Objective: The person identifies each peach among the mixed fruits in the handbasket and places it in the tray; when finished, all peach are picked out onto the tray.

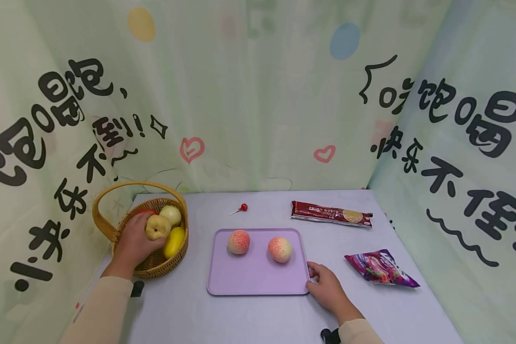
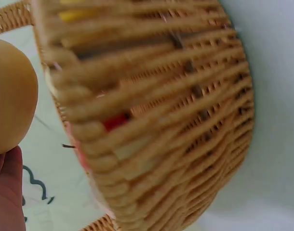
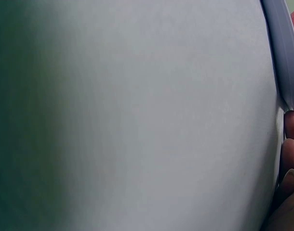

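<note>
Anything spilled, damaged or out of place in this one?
Nothing stands out: no spill or visible damage. Two peaches sit on the purple tray; the spaghetti packet and snack bag lie slanted on the table, which seems ordinary.

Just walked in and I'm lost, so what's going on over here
A person's left hand holds a pale yellow fruit at the wicker basket, where other produce sits. Their right hand grips the right edge of a purple tray bearing two peaches. A lollipop, a long red packet and a purple packet lie beyond the tray.
</note>
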### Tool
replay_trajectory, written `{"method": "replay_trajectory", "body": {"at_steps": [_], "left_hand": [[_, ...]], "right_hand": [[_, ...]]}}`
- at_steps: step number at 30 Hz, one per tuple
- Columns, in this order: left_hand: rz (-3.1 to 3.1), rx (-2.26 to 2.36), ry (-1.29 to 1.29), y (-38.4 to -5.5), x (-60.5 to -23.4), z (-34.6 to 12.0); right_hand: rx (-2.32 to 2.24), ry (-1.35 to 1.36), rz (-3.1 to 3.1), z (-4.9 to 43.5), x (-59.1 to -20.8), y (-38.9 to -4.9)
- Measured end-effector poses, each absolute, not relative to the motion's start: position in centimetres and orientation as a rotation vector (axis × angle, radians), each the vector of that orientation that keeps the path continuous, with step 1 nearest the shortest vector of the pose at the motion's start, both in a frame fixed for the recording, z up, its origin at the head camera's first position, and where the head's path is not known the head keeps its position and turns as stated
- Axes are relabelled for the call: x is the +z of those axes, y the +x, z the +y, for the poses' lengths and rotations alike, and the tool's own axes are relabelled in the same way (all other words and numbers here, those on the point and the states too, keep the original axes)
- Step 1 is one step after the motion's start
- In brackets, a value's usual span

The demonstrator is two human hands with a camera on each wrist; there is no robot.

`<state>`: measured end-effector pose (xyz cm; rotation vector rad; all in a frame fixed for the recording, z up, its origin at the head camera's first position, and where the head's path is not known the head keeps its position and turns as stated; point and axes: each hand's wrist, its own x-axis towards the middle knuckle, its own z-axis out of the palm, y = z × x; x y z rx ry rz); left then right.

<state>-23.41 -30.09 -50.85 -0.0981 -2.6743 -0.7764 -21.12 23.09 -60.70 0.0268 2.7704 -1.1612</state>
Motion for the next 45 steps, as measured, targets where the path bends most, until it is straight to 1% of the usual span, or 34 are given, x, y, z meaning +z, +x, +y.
{"method": "replay_trajectory", "body": {"at_steps": [12, 16, 21, 45], "left_hand": [[-2.755, -0.884, -0.035, -21.3, -49.4, -27.6], [-2.710, -0.951, -0.137, -20.9, -49.4, -26.5], [-2.623, -0.918, -0.237, -20.8, -49.7, -25.3], [-2.650, -0.950, -0.415, -20.2, -51.8, -20.9]], "right_hand": [[-1.162, 0.030, 2.770, 23.0, -60.6, -20.9], [-1.161, 0.034, 2.771, 23.0, -60.6, -21.0], [-1.163, 0.027, 2.772, 23.1, -60.8, -21.1], [-1.160, 0.059, 2.771, 23.0, -61.0, -21.1]]}}
